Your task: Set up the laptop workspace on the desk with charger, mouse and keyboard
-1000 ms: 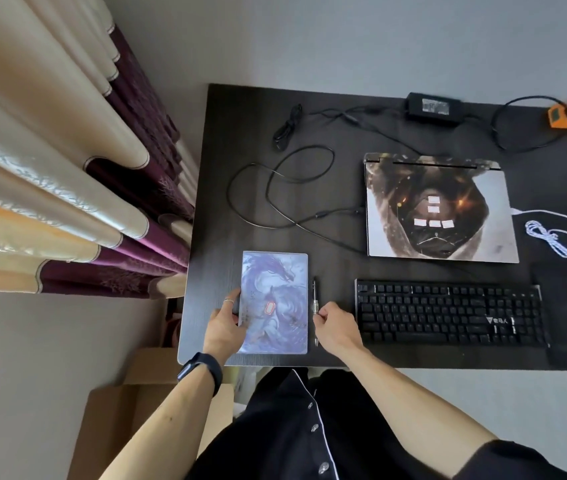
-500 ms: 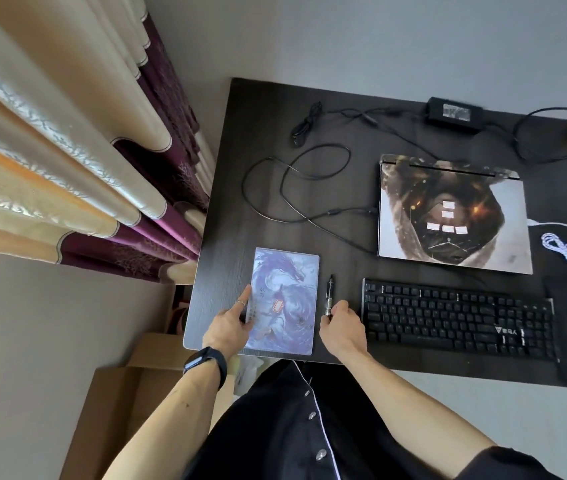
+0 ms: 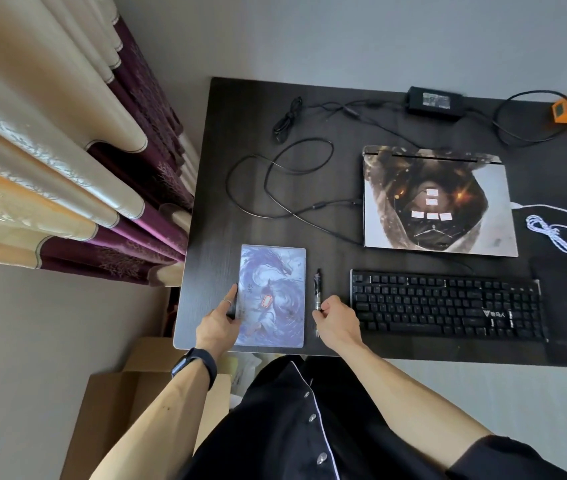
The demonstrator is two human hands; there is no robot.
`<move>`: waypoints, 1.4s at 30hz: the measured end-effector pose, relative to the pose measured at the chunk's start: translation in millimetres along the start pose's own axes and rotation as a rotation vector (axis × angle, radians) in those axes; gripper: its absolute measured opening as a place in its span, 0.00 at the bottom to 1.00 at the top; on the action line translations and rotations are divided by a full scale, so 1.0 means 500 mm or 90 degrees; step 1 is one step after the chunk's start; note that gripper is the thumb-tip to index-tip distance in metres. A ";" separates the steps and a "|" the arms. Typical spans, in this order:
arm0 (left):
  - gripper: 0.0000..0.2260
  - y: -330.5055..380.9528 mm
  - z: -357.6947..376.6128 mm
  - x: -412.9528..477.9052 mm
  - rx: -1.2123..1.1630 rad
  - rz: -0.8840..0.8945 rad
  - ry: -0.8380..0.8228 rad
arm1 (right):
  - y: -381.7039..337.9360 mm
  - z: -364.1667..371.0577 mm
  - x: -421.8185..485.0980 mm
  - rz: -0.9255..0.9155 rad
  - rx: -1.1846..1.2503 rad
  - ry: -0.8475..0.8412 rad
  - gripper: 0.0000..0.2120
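At lower centre, the left hand (image 3: 218, 323) rests straight-fingered against the left edge of the notebook (image 3: 275, 296). The right hand (image 3: 335, 320), curled, seems to pinch the pen (image 3: 317, 292). The closed laptop (image 3: 438, 202) lies centre right, above the keyboard (image 3: 448, 306), with the charger (image 3: 434, 102) at upper right.

You had soft, even daylight, brightest on the curtains (image 3: 50, 174) at left. The dark desk (image 3: 240, 216) showed a faint sheen, shadows were weak, and your wide lens bent the edges.
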State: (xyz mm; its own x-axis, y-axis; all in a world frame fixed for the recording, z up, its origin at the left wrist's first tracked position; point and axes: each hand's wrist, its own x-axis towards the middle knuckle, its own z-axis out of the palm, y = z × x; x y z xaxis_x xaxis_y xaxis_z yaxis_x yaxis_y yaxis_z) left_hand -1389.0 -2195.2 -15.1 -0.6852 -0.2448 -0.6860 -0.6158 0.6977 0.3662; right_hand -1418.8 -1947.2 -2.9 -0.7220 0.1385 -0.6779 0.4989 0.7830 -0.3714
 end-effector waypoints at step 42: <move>0.29 0.097 0.029 -0.060 0.127 0.001 0.124 | 0.051 -0.096 -0.063 -0.062 0.145 -0.087 0.12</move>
State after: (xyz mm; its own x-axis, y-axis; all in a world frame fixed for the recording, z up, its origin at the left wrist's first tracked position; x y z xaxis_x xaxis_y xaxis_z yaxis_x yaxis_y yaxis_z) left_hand -1392.3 -2144.2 14.1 -0.7595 -0.3555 -0.5447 -0.5396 0.8120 0.2225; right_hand -1406.2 -1902.6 39.3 -0.7083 -0.0260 -0.7054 0.5366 0.6295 -0.5619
